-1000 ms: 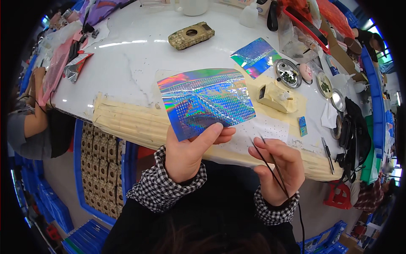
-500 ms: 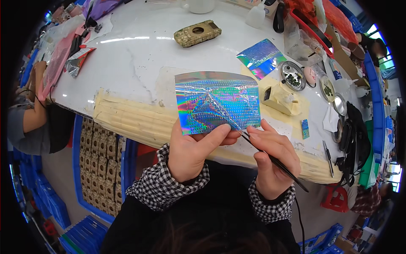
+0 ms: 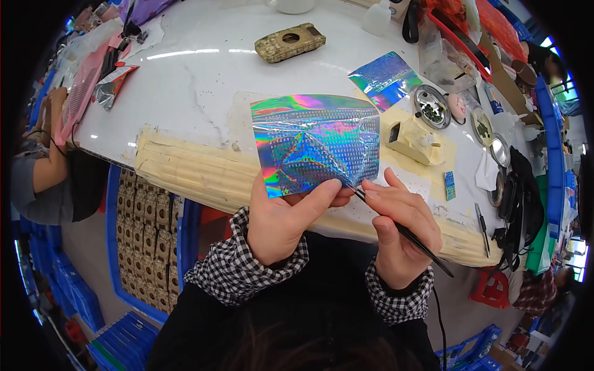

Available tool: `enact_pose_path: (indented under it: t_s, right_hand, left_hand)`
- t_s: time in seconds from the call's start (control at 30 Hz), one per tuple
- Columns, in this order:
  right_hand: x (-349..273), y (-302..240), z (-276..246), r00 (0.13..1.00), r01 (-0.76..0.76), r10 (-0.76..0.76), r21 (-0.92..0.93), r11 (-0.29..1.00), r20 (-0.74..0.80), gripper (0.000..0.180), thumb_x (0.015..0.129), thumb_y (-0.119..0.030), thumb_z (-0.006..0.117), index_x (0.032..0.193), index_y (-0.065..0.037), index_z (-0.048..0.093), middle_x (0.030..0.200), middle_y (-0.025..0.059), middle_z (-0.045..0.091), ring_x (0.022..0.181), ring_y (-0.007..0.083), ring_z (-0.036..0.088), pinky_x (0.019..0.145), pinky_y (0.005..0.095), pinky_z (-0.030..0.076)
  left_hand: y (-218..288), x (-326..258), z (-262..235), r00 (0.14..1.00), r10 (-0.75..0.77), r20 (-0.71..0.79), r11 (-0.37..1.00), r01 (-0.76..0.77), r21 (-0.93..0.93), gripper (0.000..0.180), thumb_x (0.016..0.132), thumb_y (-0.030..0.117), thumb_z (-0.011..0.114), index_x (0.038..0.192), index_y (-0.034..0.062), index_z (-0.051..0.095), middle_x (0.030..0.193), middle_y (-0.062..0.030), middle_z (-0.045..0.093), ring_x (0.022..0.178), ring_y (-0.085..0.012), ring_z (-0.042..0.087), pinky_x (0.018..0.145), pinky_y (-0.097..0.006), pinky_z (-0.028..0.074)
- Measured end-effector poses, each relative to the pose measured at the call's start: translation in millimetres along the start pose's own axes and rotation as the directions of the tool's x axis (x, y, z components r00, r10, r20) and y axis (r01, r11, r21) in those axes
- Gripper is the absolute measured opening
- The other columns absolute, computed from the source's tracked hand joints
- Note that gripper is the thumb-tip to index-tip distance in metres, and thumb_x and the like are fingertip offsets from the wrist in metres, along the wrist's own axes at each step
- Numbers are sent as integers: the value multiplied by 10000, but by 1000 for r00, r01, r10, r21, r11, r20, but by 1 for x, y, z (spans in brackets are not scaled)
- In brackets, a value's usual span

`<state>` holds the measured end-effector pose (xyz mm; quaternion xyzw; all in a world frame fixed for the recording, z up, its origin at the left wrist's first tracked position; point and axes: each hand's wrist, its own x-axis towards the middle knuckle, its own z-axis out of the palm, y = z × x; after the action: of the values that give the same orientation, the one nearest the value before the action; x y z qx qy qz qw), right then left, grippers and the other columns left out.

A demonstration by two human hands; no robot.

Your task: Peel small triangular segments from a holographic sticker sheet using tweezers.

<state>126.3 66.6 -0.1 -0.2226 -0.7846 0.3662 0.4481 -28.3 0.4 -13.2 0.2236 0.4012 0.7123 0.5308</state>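
Observation:
A shiny holographic sticker sheet (image 3: pixel 334 139), covered in rows of small marks and creased in the middle, is held by my left hand (image 3: pixel 275 229), thumb on top at its lower edge and fingers underneath. My right hand (image 3: pixel 405 238) grips slim black tweezers (image 3: pixel 424 247) like a pen. Their tip meets the sheet's lower edge beside my left thumb; whether anything sits in the tip is too small to tell. Further back on the table lies a camouflage toy tank hull (image 3: pixel 272 52) with a round hole in its top.
To the right are a second holographic sheet (image 3: pixel 387 77), a tape-covered block (image 3: pixel 411 141), a round metal dish (image 3: pixel 426 102) of small dark green parts, and a pen (image 3: pixel 482 229). A blue crate (image 3: pixel 112 247) of similar hulls stands lower left. Another person's arm (image 3: pixel 51 167) shows at far left.
The sheet has tilted slightly, so its reflections have shifted and more of its upper part shows. Both hands keep their grips, with only slight movement.

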Motion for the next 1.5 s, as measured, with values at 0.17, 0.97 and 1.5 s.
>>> enact_pose_path:
  t_s: [0.17, 0.97, 1.5]
  right_hand:
    - [-1, 2, 1, 1000, -10, 10, -5, 1000, 1, 170, 814, -71, 677, 972, -10, 670, 924, 119, 683, 946, 266, 660, 965, 470, 426]
    - [-3, 7, 3, 992, -112, 120, 175, 978, -35, 158, 832, -55, 646, 976, 5, 671, 955, 137, 683, 963, 244, 644, 995, 485, 406]
    - [-12, 6, -25, 983, -174, 176, 38, 984, -58, 130, 816, -106, 656, 902, -15, 693, 875, 96, 687, 926, 247, 642, 990, 480, 378]
  left_hand:
    - [0, 0, 2, 1000, 4, -16, 1000, -4, 1, 241, 864, -45, 575, 1099, -73, 534, 979, -149, 648, 868, -206, 660, 814, -331, 553]
    - [0, 0, 1, 1000, 9, 16, 1000, -9, 13, 228, 867, -41, 569, 1091, -79, 543, 990, -158, 651, 882, -211, 663, 801, -327, 555]
    - [2, 0, 4, 999, 10, -51, 999, -8, 33, 246, 846, -70, 574, 1082, -92, 512, 951, -176, 648, 845, -242, 671, 759, -339, 573]
